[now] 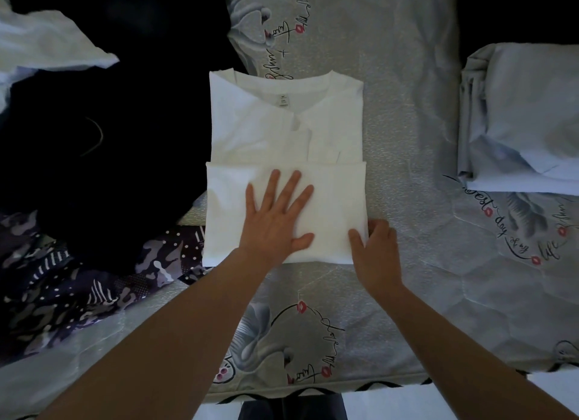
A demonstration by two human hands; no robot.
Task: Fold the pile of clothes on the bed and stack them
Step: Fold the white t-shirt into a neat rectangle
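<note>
The white shirt [286,156] is laid on the bed [407,137], its lower part folded up. It is pressed flat by the left hand [275,222], fingers spread wide. Its right lower corner is pinched by the right hand [376,250].

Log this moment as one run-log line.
white T-shirt: bottom folded up | left hand: flat, pressing fold | right hand: grips right edge | folded stack: right side

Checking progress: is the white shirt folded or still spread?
Partly folded: the shirt's bottom is doubled up under the left hand, collar still showing.
</note>
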